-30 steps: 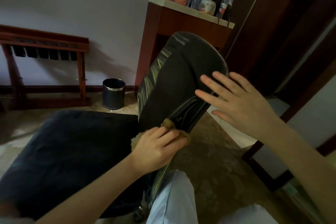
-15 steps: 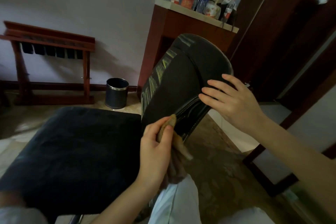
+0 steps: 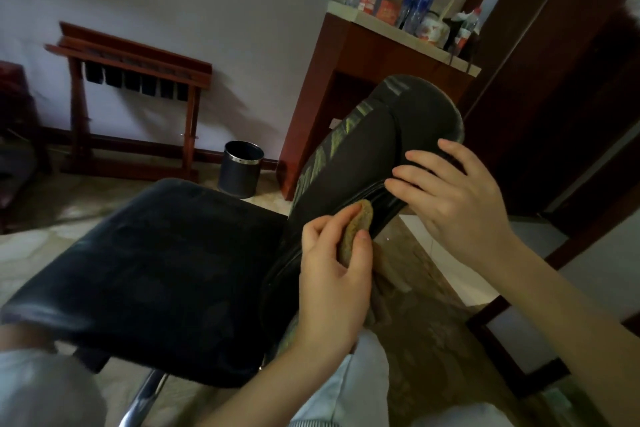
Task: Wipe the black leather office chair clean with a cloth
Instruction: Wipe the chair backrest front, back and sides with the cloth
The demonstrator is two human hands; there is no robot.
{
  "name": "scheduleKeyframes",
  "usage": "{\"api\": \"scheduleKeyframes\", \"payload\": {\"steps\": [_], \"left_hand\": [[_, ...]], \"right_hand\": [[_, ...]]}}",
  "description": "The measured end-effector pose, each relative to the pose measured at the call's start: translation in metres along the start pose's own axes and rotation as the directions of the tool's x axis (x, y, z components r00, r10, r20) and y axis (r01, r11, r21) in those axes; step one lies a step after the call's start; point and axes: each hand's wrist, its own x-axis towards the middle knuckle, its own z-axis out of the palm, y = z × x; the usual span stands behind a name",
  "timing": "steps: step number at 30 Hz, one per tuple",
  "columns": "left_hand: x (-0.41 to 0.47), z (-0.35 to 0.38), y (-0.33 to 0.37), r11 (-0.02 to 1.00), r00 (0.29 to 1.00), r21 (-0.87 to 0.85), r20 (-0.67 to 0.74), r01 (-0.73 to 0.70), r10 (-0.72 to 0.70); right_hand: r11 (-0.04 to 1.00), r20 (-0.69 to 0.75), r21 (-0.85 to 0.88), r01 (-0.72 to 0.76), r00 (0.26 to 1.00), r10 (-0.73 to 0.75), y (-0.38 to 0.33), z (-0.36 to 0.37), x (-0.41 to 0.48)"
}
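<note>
Tan cloth (image 3: 357, 228) in left hand (image 3: 332, 276), right hand (image 3: 462, 206) splayed on backrest (image 3: 367, 152)

The black leather office chair (image 3: 156, 270) has a smooth, glossy seat and a matt, flaking backrest. The tan folded cloth (image 3: 358, 227) looks coarse and nubbly.

My left hand (image 3: 332, 274) pinches a tan cloth (image 3: 358, 230) between thumb and fingers, pressing its folded end to the edge of the black leather chair (image 3: 166, 270) backrest. My right hand (image 3: 457, 204) rests just beside it, fingers spread on the backrest. A small dark bin (image 3: 241, 169) stands by the wall.
</note>
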Motion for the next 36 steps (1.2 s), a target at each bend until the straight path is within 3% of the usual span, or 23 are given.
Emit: {"api": "scheduleKeyframes", "payload": {"steps": [3,6,9,15,19,23,29,36], "left_hand": [[0.0,-0.006,0.004,0.984,0.996,0.153,0.017,-0.089,0.087],[-0.006,-0.013,-0.004,0.905,0.976,0.374,0.007,-0.204,0.217],[-0.014,-0.023,-0.016,0.846,0.944,0.454,-0.032,-0.279,0.329],[-0.034,-0.04,-0.044,0.806,0.956,0.552,-0.049,-0.215,0.289],[-0.045,-0.054,-0.066,0.818,0.988,0.566,-0.046,-0.097,0.149],[-0.041,-0.059,-0.059,0.906,0.997,0.423,-0.069,0.007,0.025],[-0.024,-0.065,-0.032,0.957,0.974,0.28,-0.183,-0.078,0.133],[-0.041,-0.047,-0.058,0.869,0.976,0.465,-0.044,-0.17,0.214]], "right_hand": [[0.999,-0.018,0.003,0.032,0.999,-0.032,-0.011,-0.012,0.011],[0.998,-0.045,0.003,0.055,0.997,-0.055,-0.023,-0.019,0.019],[0.999,-0.114,0.008,0.053,0.992,-0.052,-0.033,-0.022,0.026],[0.997,-0.143,-0.018,0.074,0.987,-0.076,-0.037,-0.023,0.029],[0.997,-0.115,-0.037,0.063,0.991,-0.067,-0.038,-0.025,0.028],[0.999,-0.024,-0.048,0.004,1.0,-0.005,-0.056,-0.027,0.021],[0.989,0.055,-0.132,0.068,0.997,-0.061,-0.082,-0.018,0.0],[0.986,0.022,-0.142,0.086,0.996,-0.083,-0.102,0.008,-0.004]]}}
